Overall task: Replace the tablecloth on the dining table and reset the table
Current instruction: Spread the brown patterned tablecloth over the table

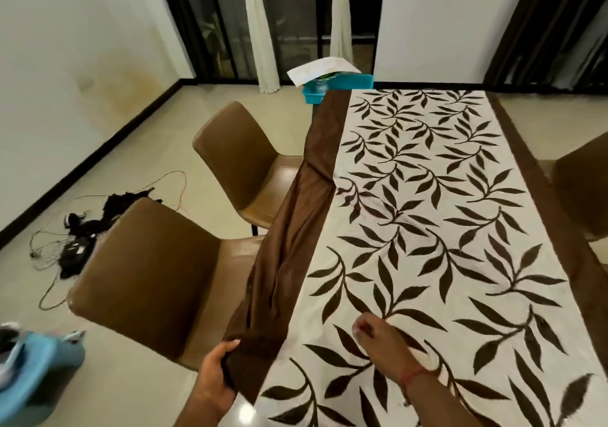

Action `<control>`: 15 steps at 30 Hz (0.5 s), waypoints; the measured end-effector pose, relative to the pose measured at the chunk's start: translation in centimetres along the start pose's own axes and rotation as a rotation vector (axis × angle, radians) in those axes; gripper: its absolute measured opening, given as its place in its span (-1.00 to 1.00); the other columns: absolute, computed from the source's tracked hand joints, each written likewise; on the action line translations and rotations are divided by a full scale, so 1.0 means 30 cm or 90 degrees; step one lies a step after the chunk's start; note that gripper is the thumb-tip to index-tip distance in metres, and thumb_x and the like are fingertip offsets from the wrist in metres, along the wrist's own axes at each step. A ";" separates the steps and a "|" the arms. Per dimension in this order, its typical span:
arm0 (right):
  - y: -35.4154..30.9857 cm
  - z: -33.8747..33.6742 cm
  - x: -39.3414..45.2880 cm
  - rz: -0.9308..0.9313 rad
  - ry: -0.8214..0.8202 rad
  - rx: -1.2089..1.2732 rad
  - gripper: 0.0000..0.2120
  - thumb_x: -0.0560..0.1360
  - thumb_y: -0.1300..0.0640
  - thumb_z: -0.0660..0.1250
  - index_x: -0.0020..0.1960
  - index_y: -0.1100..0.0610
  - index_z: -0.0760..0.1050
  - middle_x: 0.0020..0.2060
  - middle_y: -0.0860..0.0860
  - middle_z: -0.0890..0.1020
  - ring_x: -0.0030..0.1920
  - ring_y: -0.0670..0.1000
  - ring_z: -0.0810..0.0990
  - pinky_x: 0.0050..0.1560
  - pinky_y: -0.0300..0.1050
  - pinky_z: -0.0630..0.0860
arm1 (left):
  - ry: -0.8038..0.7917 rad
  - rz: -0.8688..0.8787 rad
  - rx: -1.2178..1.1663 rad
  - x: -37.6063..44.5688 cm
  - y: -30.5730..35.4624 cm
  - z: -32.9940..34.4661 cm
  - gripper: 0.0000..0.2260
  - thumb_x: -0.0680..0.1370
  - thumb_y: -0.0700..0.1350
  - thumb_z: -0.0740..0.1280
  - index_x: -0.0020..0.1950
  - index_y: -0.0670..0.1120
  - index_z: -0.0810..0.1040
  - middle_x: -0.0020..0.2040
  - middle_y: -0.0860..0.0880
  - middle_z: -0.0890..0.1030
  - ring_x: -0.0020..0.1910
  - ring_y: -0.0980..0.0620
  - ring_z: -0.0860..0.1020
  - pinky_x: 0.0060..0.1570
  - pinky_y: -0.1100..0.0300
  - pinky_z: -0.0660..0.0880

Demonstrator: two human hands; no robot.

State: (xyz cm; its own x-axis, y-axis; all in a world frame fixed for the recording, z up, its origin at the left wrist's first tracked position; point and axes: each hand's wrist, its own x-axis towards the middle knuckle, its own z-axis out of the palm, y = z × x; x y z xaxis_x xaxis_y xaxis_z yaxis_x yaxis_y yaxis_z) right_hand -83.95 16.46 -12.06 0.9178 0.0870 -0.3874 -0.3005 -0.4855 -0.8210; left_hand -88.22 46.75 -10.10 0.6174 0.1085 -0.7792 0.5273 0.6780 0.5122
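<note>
Leaf-print tablecloth [427, 213] covers table; left hand [215, 377] grips its brown border, right hand [378, 334] pinches cloth.

Home dining room: table [559, 262], chairs [148, 268].

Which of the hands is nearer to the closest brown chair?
Left. The left hand grips the tablecloth's brown border right beside the chair; the right hand rests farther away on the leaf pattern.
</note>
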 end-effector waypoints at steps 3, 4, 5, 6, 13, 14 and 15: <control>-0.023 0.111 -0.017 0.008 0.028 -0.093 -0.92 0.53 0.15 0.32 -0.11 -0.01 0.52 -0.13 -0.10 0.60 -0.11 -0.12 0.58 -0.06 -0.25 0.50 | -0.054 -0.003 0.055 0.039 0.042 -0.059 -0.74 0.52 -0.22 0.26 0.07 -0.27 0.69 0.00 -0.23 0.71 -0.17 -0.17 0.71 -0.11 -0.03 0.65; -0.025 0.138 -0.024 0.021 0.039 -0.113 -0.94 0.54 0.15 0.31 -0.08 0.00 0.52 -0.08 -0.08 0.58 -0.08 -0.09 0.58 -0.01 -0.19 0.51 | -0.060 -0.012 0.095 0.055 0.053 -0.077 -0.73 0.56 -0.18 0.27 0.17 -0.25 0.65 0.06 -0.21 0.70 -0.09 -0.14 0.71 -0.02 -0.03 0.61; -0.033 0.187 -0.032 0.034 0.052 -0.130 -0.95 0.54 0.15 0.31 -0.05 0.01 0.51 -0.04 -0.06 0.57 -0.05 -0.07 0.58 0.03 -0.14 0.52 | -0.068 -0.029 0.140 0.075 0.071 -0.121 -0.73 0.59 -0.14 0.28 0.21 -0.22 0.63 0.10 -0.18 0.69 -0.02 -0.12 0.70 0.03 -0.01 0.59; -0.042 0.229 -0.039 0.045 0.065 -0.143 -0.94 0.54 0.15 0.30 -0.02 0.01 0.50 -0.01 -0.05 0.56 -0.02 -0.06 0.57 0.05 -0.12 0.52 | -0.082 -0.051 0.191 0.088 0.090 -0.159 -0.73 0.60 -0.09 0.30 0.23 -0.17 0.62 0.11 -0.14 0.69 0.03 -0.11 0.69 0.04 -0.01 0.59; -0.089 0.479 -0.117 0.046 0.096 -0.298 -0.90 0.52 0.14 0.27 0.03 0.04 0.51 0.01 -0.02 0.55 0.06 0.06 0.52 0.13 -0.05 0.50 | -0.096 -0.133 0.413 0.099 0.100 -0.400 -0.67 0.54 0.21 0.37 0.18 0.04 0.61 0.07 -0.01 0.71 0.06 -0.08 0.68 -0.03 -0.05 0.64; -0.090 0.505 -0.136 0.054 0.076 -0.330 -0.80 0.53 0.11 0.27 0.14 0.04 0.52 0.09 0.00 0.54 0.14 0.07 0.50 0.21 -0.05 0.47 | -0.090 -0.161 0.460 0.086 0.096 -0.430 -0.64 0.52 0.25 0.37 0.17 0.05 0.60 0.03 0.00 0.72 -0.01 -0.06 0.68 -0.13 0.04 0.64; -0.093 0.527 -0.151 0.058 0.068 -0.352 -0.72 0.54 0.09 0.28 0.24 0.05 0.50 0.17 0.01 0.52 0.23 0.07 0.46 0.29 -0.06 0.43 | -0.089 -0.183 0.525 0.078 0.101 -0.461 -0.61 0.50 0.27 0.37 0.14 0.01 0.60 -0.08 -0.01 0.70 -0.15 -0.02 0.65 -0.26 0.15 0.58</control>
State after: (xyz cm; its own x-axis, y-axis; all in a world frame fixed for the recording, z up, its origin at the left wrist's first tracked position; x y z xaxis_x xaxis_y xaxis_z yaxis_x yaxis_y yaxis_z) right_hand -91.36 31.17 -14.66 0.9245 -0.0504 -0.3778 -0.2248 -0.8725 -0.4338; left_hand -93.26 59.11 -15.38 0.4337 -0.1114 -0.8941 0.8928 -0.0808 0.4431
